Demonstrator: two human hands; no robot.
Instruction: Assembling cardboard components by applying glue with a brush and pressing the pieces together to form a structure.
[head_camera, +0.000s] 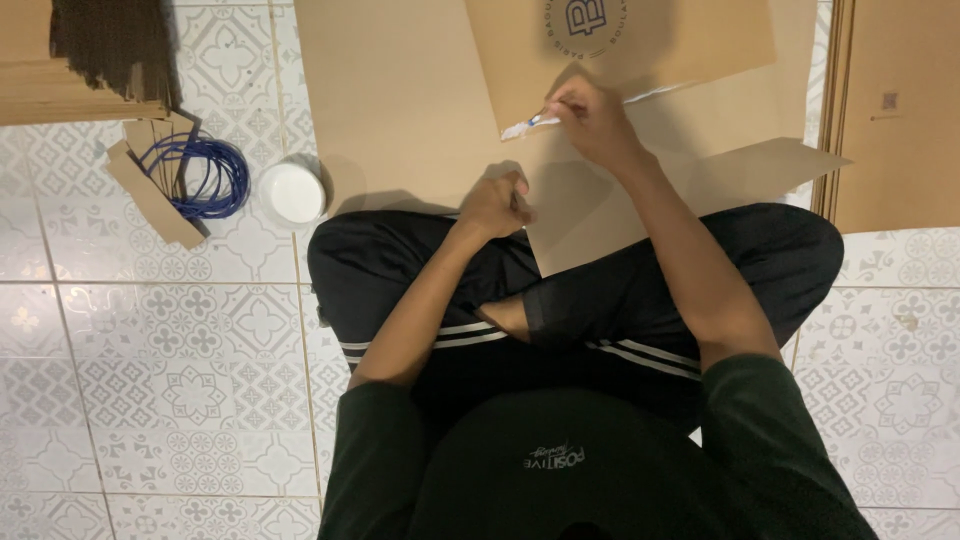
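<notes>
A: Progress check. The brown paper piece (640, 45) with the round dark stamp lies flat on the larger kraft sheets (400, 100), on the tiled floor (180, 380) ahead of the crossed legs. A thin white strip (525, 126) runs along its lower edge; by the look of it, only the left end is lifted clear so far, and the rest toward the right seems to lie along the edge. I'd judge the job early, most of the strip left to deal with.

B: Hands?

A: Right hand (595, 120) is up on that lower edge, fingers drawn together in a pinch on the strip just right of its loose end. Closed tight, nothing else in it. Left hand (495, 205) is nearer the body, curled into a loose fist and resting on the near edge of a brown sheet (640, 210) that overlaps the knee. Whether it grips anything inside the fist, I cannot tell (the knuckles hide the palm).

B: Surroundings?

A: White round lid or cup (292, 192) on the floor to the left, a coil of blue cord (205, 175) beside it on cardboard scraps, more stacked brown sheets (80, 90) top left. None touched.
</notes>
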